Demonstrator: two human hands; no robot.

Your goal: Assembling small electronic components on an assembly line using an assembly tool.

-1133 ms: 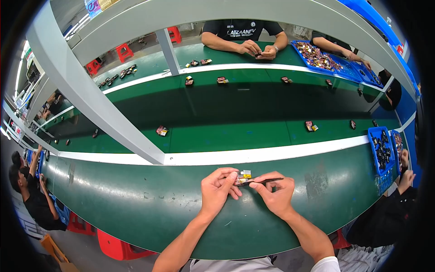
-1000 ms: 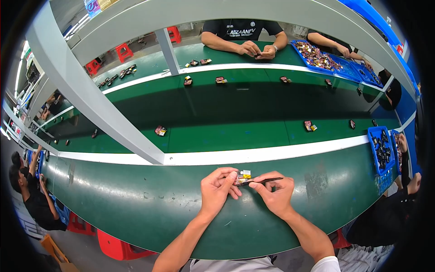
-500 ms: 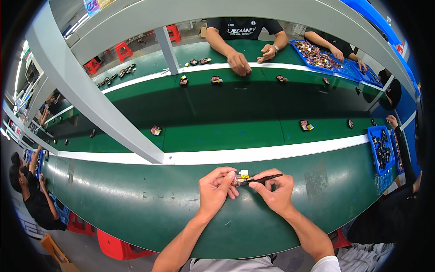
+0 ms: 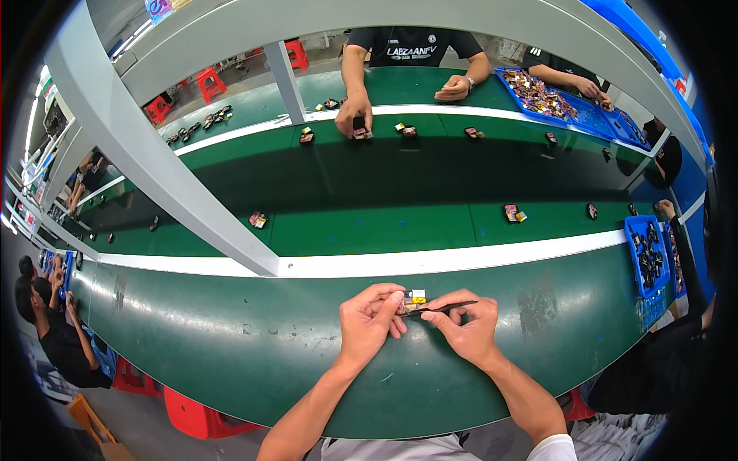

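Note:
In my left hand (image 4: 367,323), thumb and fingers pinch a small electronic part (image 4: 411,303), black and reddish with a yellow-and-white piece on its upper side. Closed round a pair of slim black tweezers (image 4: 453,306), my right hand (image 4: 470,329) sits just to the right. The tweezers' tips point left and meet the part's lower edge; whether they grip anything there is too small to tell. Both hands are raised over the near strip of the green table (image 4: 231,330).
Beyond a white rail (image 4: 430,250) runs a green conveyor belt (image 4: 369,230) with several similar parts. A grey post (image 4: 154,146) slants across the left. Blue trays of parts (image 4: 646,257) stand at right and far right. Across the belt a co-worker's hand (image 4: 355,115) touches a part.
Parts on the belt have shifted slightly left. The co-worker's hand opposite has moved left, and another part lies on the belt where it was. My hands stay nearly in place.

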